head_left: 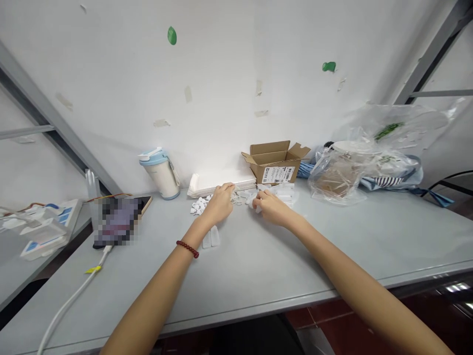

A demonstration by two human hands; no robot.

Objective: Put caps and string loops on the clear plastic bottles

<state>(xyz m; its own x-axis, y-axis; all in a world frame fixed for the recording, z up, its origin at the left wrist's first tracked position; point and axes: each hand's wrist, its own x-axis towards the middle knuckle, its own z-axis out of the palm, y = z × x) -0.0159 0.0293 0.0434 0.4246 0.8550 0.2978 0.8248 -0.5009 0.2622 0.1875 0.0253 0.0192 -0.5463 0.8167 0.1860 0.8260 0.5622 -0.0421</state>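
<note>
Your right hand (271,206) pinches a small white plastic piece (254,201) just before the open brown cardboard box (275,165); your left hand (219,203) curls loosely over scattered white pieces (198,204), steadying them left of the box.

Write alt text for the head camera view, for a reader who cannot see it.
Two bare hands, left hand and right hand, work among small white parts on a grey table, the right pinching one small white piece. Behind them stand an open cardboard box, a stack of white sheets and a lidded cup.
</note>
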